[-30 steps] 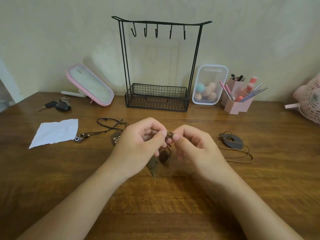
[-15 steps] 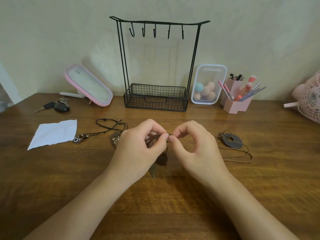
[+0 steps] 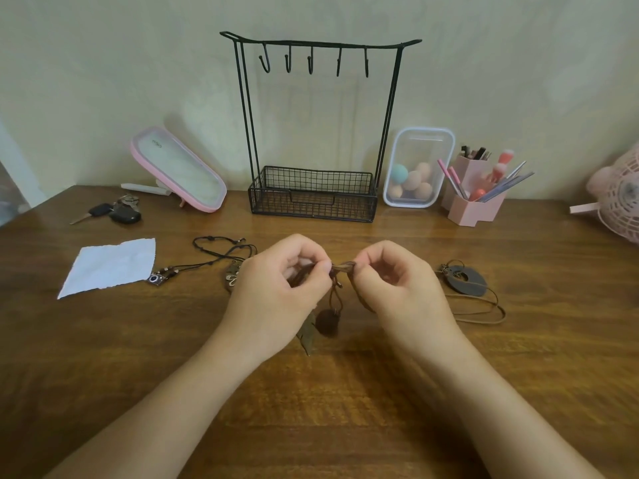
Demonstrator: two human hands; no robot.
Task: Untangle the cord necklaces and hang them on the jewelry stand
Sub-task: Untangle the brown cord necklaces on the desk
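Above the wooden tabletop (image 3: 345, 426), the left hand (image 3: 276, 299) and right hand (image 3: 401, 292) each pinch a tangled brown cord necklace (image 3: 340, 269), pendants dangling.

Both hands (image 3: 276, 295) (image 3: 401, 295) on brown cord (image 3: 343, 267)

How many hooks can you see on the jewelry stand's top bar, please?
5, all bare, along the jewelry stand: far-left hook, second hook, middle hook, fourth hook, far-right hook. None seems hidden.
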